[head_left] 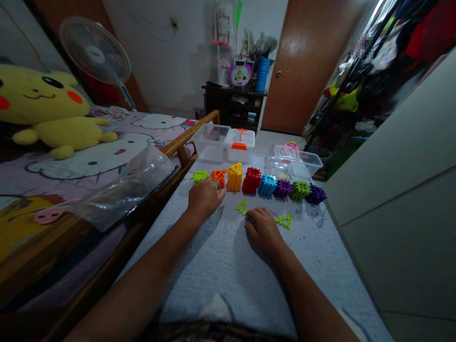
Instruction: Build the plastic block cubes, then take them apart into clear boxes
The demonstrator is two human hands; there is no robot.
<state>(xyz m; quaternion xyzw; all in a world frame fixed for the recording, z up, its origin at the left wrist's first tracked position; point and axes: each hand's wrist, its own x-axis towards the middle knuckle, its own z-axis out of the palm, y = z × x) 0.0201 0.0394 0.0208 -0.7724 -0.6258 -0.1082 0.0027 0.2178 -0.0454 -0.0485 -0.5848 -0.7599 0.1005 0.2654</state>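
My left hand (205, 195) is at the left end of a row of plastic lattice blocks, its bent fingers at the near side of the orange stack (219, 175). The lime-green stack (200, 176) stands just behind that hand. Its fingertips are partly hidden, so its grip is unclear. My right hand (263, 223) rests low on the cloth, fingers loosely curved and thumb apart, with nothing visible in it. One lime triangular piece (242, 207) lies by its fingers on the left, another lime triangular piece (284, 221) on its right.
The row continues with yellow (234, 177), red (251, 181), light blue (267, 185), purple (283, 189), green (300, 190) and dark blue (317, 194) stacks. Clear boxes (210, 146) stand behind. A bed with a wooden rail (192, 133) borders the left, a pale panel (399, 142) the right.
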